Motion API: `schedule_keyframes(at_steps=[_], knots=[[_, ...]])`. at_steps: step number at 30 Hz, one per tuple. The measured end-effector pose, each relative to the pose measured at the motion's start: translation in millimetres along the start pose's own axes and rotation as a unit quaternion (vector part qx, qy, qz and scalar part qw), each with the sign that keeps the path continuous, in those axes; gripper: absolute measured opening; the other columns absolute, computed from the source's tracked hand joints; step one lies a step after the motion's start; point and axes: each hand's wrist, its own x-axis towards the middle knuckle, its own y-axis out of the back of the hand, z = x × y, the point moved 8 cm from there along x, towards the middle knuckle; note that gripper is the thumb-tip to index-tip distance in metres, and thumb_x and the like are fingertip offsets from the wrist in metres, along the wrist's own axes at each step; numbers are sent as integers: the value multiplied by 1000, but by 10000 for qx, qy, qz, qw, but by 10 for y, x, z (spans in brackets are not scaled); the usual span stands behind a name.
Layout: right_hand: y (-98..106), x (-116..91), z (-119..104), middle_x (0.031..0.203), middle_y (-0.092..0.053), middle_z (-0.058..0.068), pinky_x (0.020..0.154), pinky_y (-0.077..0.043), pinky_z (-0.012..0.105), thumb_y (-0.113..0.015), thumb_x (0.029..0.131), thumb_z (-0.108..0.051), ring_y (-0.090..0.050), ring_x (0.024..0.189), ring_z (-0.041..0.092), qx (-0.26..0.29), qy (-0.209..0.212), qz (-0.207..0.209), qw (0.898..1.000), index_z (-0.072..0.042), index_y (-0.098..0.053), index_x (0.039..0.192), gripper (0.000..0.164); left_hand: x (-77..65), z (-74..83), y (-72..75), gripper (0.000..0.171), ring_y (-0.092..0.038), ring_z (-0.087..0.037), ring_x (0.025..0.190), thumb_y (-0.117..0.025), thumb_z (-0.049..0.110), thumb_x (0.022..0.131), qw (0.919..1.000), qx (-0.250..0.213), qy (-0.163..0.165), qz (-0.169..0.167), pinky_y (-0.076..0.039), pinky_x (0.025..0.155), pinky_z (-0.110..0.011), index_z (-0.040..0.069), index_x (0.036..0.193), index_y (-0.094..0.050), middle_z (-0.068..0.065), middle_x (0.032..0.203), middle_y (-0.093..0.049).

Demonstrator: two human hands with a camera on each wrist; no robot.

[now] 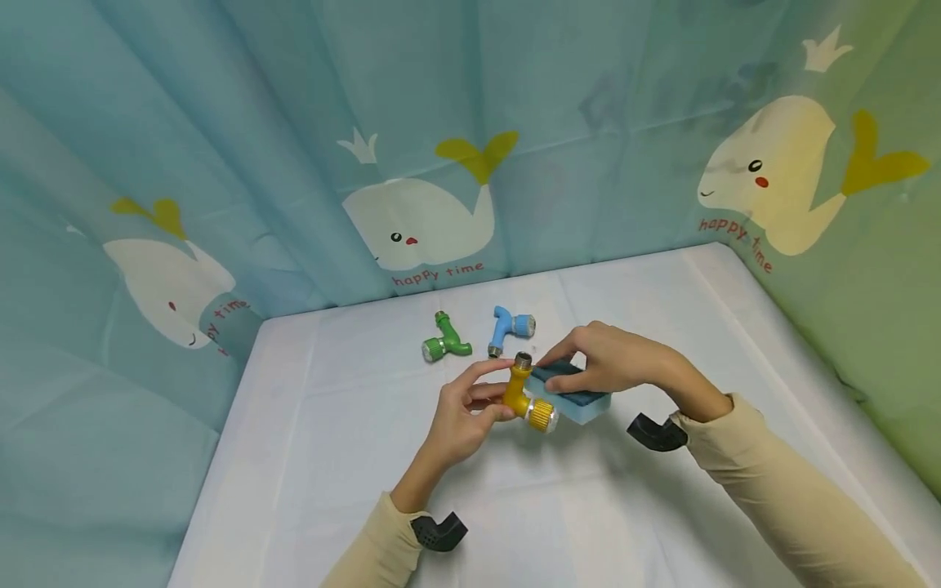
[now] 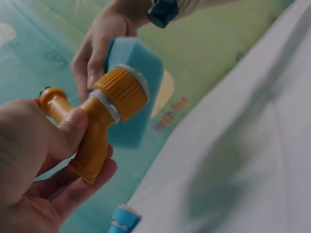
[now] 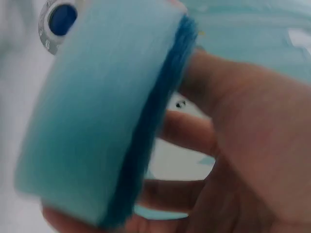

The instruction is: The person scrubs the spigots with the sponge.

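A yellow faucet [image 1: 518, 389] with a ribbed knob and a metal threaded end is pinched between the thumb and fingers of my left hand [image 1: 461, 413]. In the left wrist view the faucet [image 2: 96, 124] is tilted, its knob toward the sponge. My right hand [image 1: 614, 358] grips a blue sponge [image 1: 581, 407] with a dark scouring layer, thumb and fingers at its edges. The right wrist view shows the sponge [image 3: 92, 111] close up, covering much of that frame. Sponge and faucet are side by side; whether they touch I cannot tell.
Behind the hands, a green faucet [image 1: 447, 336] and a blue faucet [image 1: 507, 328] lie on the white-covered table [image 1: 331, 457]. A blue-green curtain [image 1: 294, 163] with whale prints stands along the back and sides.
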Motion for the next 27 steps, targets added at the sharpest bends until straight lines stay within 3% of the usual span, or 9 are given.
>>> schedule_keyframes(at_steps=[3, 7, 11, 14, 20, 24, 27], knots=[[37, -30, 44, 117, -75, 1, 81, -59, 33, -72, 97, -39, -70, 103, 14, 323, -110, 105, 9994, -13, -73, 129, 41, 3, -36, 8, 59, -75, -25, 93, -76, -10, 87, 9998, 136, 63, 146, -62, 80, -36, 12, 139, -59, -14, 114, -75], [8, 0, 4, 115, -75, 1, 78, -60, 31, -72, 97, -39, -71, 95, 13, 617, -148, 15, 9980, -13, -72, 130, 42, 1, -28, 52, 58, -76, -26, 90, -77, -10, 86, 9986, 336, -33, 411, -63, 79, -36, 11, 137, -61, -14, 111, -76], [-24, 61, -46, 117, -74, 4, 72, -59, 29, -72, 97, -39, -70, 86, 10, 142, -144, -123, 9997, -12, -74, 128, 41, 1, 9, 41, 56, -76, -25, 94, -77, -9, 86, 9982, 412, -225, 362, -63, 80, -35, 10, 136, -63, -14, 112, -76], [19, 71, -33, 115, -75, 4, 73, -59, 29, -73, 97, -37, -70, 89, 12, -80, -262, -54, 9996, -11, -74, 127, 40, 3, 6, 25, 57, -76, -25, 94, -77, -9, 86, 9981, 443, -298, 308, -63, 79, -35, 11, 137, -62, -13, 113, -75], [51, 76, -16, 110, -75, 3, 72, -60, 31, -72, 98, -37, -71, 97, 19, 547, -522, 43, 9971, -12, -73, 129, 40, 21, 31, 68, 57, -76, -26, 92, -79, -8, 85, 9945, 660, -574, 583, -63, 77, -33, 10, 136, -62, -14, 109, -76], [15, 133, -103, 110, -75, 0, 69, -58, 30, -72, 96, -39, -68, 87, 13, -64, -380, -41, 9992, -12, -75, 126, 40, 35, 95, 83, 53, -75, -29, 98, -80, -9, 83, 9915, 915, -685, 625, -62, 77, -32, 8, 131, -66, -15, 111, -76], [68, 141, -123, 110, -75, 0, 66, -55, 30, -74, 94, -39, -65, 82, 10, -575, -518, 172, 9969, -14, -76, 123, 38, 47, 108, 94, 54, -75, -33, 98, -80, -13, 80, 9907, 981, -700, 638, -63, 76, -35, 3, 129, -65, -19, 112, -74]])
